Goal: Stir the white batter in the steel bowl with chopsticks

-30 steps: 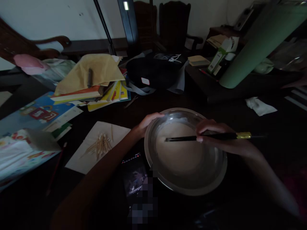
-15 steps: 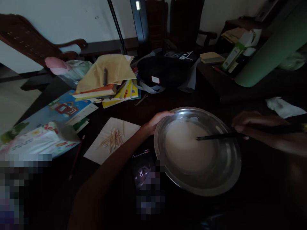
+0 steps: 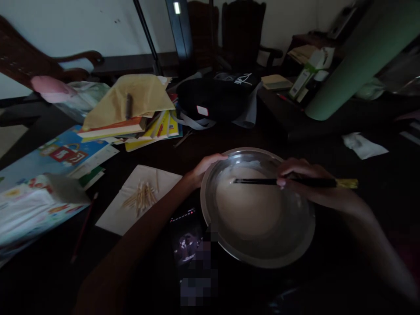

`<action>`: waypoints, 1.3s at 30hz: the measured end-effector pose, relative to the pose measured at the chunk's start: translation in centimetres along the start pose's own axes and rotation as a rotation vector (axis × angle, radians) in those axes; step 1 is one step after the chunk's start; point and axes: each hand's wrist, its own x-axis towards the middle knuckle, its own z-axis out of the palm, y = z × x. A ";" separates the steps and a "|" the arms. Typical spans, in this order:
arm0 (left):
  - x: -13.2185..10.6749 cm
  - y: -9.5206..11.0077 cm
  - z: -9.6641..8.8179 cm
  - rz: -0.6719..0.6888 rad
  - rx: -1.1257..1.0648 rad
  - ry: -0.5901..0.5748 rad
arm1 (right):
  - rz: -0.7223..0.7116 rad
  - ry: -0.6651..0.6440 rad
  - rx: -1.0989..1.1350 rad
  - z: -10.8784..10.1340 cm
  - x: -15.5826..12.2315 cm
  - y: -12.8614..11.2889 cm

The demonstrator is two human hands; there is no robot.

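Home rm: wood chairs (image 3: 243, 30), book pile (image 3: 131, 124)

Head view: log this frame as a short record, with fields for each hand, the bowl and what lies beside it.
left hand: grips the left rim of the metal bowl
right hand: holds dark chopsticks level, tips over the bowl
bowl contents: pale batter
beside bowl: lit phone; toothpicks on white paper
farther left: stack of books
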 end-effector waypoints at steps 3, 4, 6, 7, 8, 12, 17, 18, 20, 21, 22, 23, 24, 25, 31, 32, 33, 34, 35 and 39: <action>-0.2 0.1 0.1 0.002 0.011 -0.002 | 0.067 0.064 -0.055 -1.5 -0.4 0.4; -0.3 0.1 0.2 0.006 0.014 0.001 | 0.077 0.068 -0.063 -2.1 -0.7 0.5; -0.3 0.1 0.1 0.011 0.018 0.011 | 0.081 0.058 -0.066 -3.5 -1.4 0.8; -0.3 0.1 0.1 0.011 0.019 0.018 | 0.071 0.035 -0.055 -4.0 -1.7 1.0; -0.3 0.1 0.1 0.010 0.019 0.025 | 0.051 0.000 -0.035 -4.4 -2.0 1.1; -0.3 0.1 0.1 -0.005 0.018 0.038 | -0.087 -0.190 0.066 -4.1 -1.8 1.1; -0.1 0.1 0.0 -0.003 0.021 0.046 | -0.163 -0.196 0.075 -0.6 -0.4 0.1; -0.1 0.1 0.0 -0.003 0.023 0.049 | -0.143 -0.158 0.066 -0.1 -0.2 0.0; -0.3 0.1 0.2 -0.007 0.029 0.056 | -0.085 -0.073 0.040 0.2 -0.1 0.0; -0.3 0.1 0.3 -0.011 0.032 0.061 | -0.054 -0.036 0.024 0.0 -0.2 0.0; -0.4 0.2 0.4 -0.014 0.035 0.067 | -0.025 -0.005 0.008 -0.5 -0.4 0.2; -0.5 0.2 0.5 -0.016 0.037 0.075 | 0.004 0.020 -0.008 -1.0 -0.6 0.3; -0.6 0.3 0.6 -0.015 0.037 0.084 | 0.033 0.036 -0.021 -1.7 -0.8 0.5; -0.7 0.3 0.7 -0.013 0.037 0.091 | 0.057 0.043 -0.032 -2.4 -1.1 0.7; -0.6 0.2 0.4 -0.004 0.041 0.105 | -0.062 -0.161 0.041 -4.3 -1.7 1.3; -0.5 0.2 0.4 -0.005 0.042 0.104 | -0.121 -0.204 0.068 -3.9 -1.6 1.1; -0.5 0.2 0.3 -0.009 0.043 0.101 | -0.174 -0.233 0.086 -3.3 -1.3 0.9; -0.5 0.3 0.3 -0.016 0.044 0.099 | -0.214 -0.245 0.095 -2.6 -1.1 0.6; -0.4 0.3 0.3 -0.026 0.046 0.098 | -0.234 -0.244 0.093 -1.9 -0.8 0.4; -0.3 0.3 0.2 -0.032 0.045 0.112 | -0.168 -0.123 0.042 0.1 0.0 -0.1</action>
